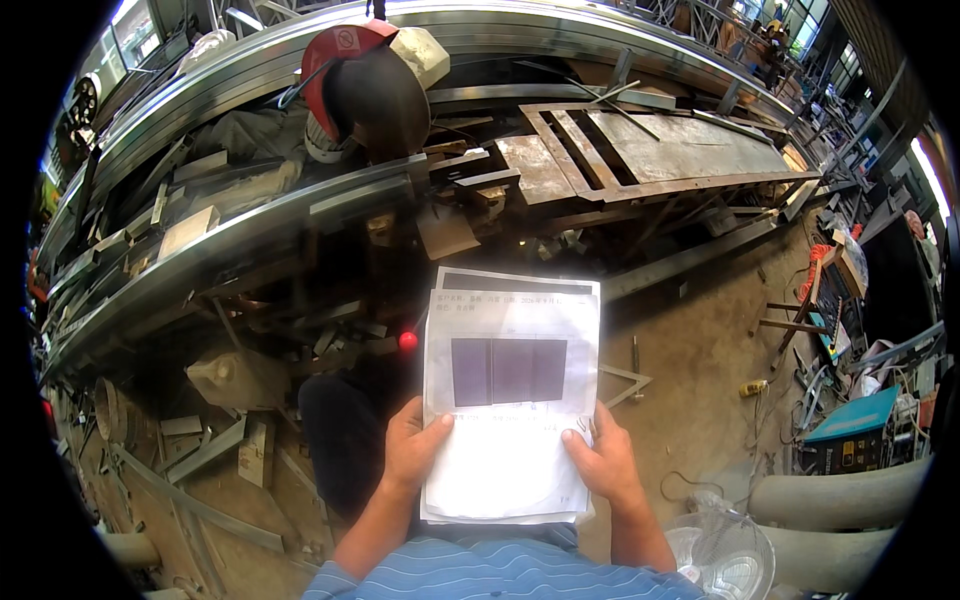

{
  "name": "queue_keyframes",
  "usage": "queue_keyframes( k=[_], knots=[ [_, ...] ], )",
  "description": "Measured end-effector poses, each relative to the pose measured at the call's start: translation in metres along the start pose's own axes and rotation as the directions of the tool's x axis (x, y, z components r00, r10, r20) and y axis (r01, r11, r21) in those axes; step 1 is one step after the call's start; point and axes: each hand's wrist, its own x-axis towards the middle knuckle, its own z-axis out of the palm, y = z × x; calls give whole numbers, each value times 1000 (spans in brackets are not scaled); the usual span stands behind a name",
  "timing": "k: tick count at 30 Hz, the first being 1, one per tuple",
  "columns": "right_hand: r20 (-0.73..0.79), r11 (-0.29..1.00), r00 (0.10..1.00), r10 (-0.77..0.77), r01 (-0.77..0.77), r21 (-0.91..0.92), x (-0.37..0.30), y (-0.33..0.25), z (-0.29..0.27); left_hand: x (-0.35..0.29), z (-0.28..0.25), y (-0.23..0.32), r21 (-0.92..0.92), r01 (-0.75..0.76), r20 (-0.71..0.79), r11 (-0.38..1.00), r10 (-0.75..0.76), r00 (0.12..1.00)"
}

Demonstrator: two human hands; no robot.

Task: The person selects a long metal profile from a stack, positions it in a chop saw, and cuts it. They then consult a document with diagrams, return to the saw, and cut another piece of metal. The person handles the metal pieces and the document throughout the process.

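Looks down and forward from the left of two fisheye cameras worn on the head, upright, unmirrored. Takes in the blue striped fabric shirt (pixel 500 572) close below, white printed paper sheets (pixel 510 465) just below centre, long silvery metal beams (pixel 520 40) farther along the top; bends straight edges toward the rim.

1. The fingers of the left hand (pixel 408 448) and the right hand (pixel 607 460) are mostly hidden behind the papers (pixel 512 400).
2. A back sheet (pixel 520 276) shows only at its edges; how many sheets lie between cannot be told.
3. Glare washes out the lower half of the top sheet (pixel 500 465), leaving its small marks unreadable.
4. The lower edge cuts off the blue shirt (pixel 500 572) and the fan (pixel 722 560).
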Motion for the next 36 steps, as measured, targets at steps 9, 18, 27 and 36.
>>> queue_keyframes(
  k=[9,18,27,36],
  knots=[
    [2,1000,1000,-2,2,-11,0,-3,-1,1,0,1,15,-1,-12,1000,2,1000],
    [2,1000,1000,-3,3,-24,2,-7,0,3,-1,0,5,-24,-22,1000,25,999],
    [14,1000,1000,-6,7,-26,4,-11,-1,3,-1,4,-19,-34,-20,999,33,999],
    [11,1000,1000,-4,3,30,2,-11,-3,3,1,6,-11,-21,-10,1000,21,1000]
  ],
)
